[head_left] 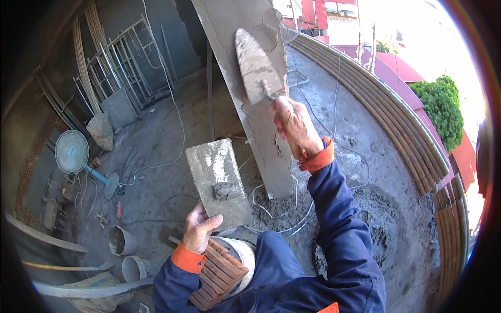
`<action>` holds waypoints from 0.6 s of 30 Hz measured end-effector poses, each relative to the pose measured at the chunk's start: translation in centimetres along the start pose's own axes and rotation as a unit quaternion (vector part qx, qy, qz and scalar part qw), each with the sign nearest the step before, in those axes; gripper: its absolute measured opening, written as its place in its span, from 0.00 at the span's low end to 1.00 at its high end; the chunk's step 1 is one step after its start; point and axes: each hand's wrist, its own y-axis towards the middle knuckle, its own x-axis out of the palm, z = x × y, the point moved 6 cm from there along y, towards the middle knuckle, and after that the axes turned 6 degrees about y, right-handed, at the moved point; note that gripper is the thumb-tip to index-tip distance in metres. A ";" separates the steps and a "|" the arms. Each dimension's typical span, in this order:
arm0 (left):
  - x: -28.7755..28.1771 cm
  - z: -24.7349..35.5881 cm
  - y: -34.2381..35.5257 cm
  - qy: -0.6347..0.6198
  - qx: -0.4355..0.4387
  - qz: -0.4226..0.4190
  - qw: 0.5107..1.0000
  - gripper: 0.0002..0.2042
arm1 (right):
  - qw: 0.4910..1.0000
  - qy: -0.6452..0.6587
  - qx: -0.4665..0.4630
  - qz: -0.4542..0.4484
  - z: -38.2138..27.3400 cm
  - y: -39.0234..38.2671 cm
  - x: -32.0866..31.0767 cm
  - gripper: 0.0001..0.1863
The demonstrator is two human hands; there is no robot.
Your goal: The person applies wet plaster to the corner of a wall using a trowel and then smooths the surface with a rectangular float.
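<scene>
My right hand point(297, 125) is closed round the handle of a pointed trowel point(254, 68). The trowel's blade, smeared with grey mortar, lies over the upper part of a long plastered pillar point(274, 151); I cannot tell whether it touches the surface. Wet, uneven mortar coats the pillar's face. Lower and to the left, my left hand point(200, 229) grips the near end of a rectangular grey mortar board point(237, 201), thumb on top and fingers underneath. A small lump of mortar point(223, 191) sits on the board, with pale smears beyond it.
Stacked red bricks point(219, 268) rest by my left forearm near a white bucket point(244, 250). Wet mortar point(383, 224) is spread on the floor at right. A white cable point(180, 117) crosses the floor. Left stand a fan point(72, 151) and buckets point(121, 241); wooden poles point(376, 99) line the right edge.
</scene>
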 end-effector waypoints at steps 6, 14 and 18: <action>-0.9 0.0 -0.6 0.002 0.013 0.010 1.000 0.28 | 0.998 0.020 -0.061 0.015 -2.0 0.2 1.1 0.22; -1.0 -0.1 -0.4 -0.001 0.017 0.023 1.000 0.28 | 0.997 0.035 -0.068 0.021 -5.0 3.2 3.9 0.23; -1.2 -0.2 -0.8 0.003 0.023 0.035 0.999 0.29 | 0.996 0.034 -0.012 -0.078 -1.6 0.6 4.9 0.21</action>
